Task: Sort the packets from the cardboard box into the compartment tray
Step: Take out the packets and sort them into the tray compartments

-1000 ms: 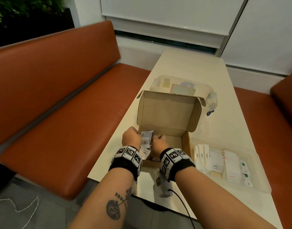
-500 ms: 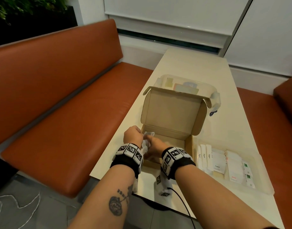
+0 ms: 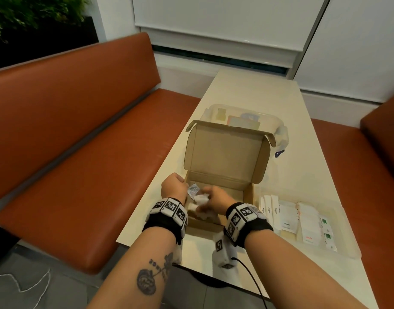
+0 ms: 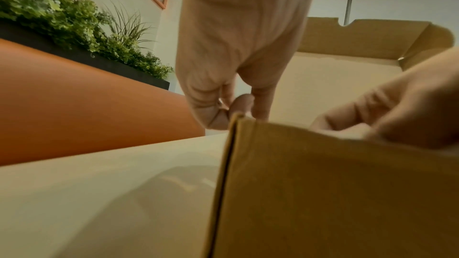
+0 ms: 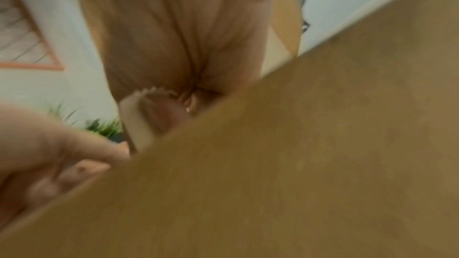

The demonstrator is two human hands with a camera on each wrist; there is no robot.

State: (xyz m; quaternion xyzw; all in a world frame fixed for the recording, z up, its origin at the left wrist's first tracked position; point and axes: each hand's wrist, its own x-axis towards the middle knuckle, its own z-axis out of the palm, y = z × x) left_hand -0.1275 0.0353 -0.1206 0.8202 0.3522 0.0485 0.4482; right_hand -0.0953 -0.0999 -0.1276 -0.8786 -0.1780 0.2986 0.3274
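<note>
The open cardboard box (image 3: 225, 161) stands on the table with its lid upright. Both hands are over its near-left corner. My left hand (image 3: 172, 190) is curled at the box's left wall, and a silvery packet (image 3: 192, 190) sticks out from its fingers. In the left wrist view its thumb and fingertips (image 4: 231, 105) meet just behind the box wall (image 4: 323, 183). My right hand (image 3: 218, 197) grips crumpled white packets (image 3: 201, 200); the right wrist view shows a serrated white packet (image 5: 137, 123) pinched under its thumb. The clear compartment tray (image 3: 356, 255) lies right of the box and holds sorted packets.
A clear plastic container (image 3: 267, 117) stands right behind the box lid. Orange bench seats (image 3: 80, 152) run along both long sides of the narrow table (image 3: 254, 90). The table's near edge is just under my wrists. A cable (image 3: 251, 277) trails from my right wrist.
Both hands have sunk lower into the box's near-left corner. The packet that stood up between them now lies lower, and my right hand has closed on white packets.
</note>
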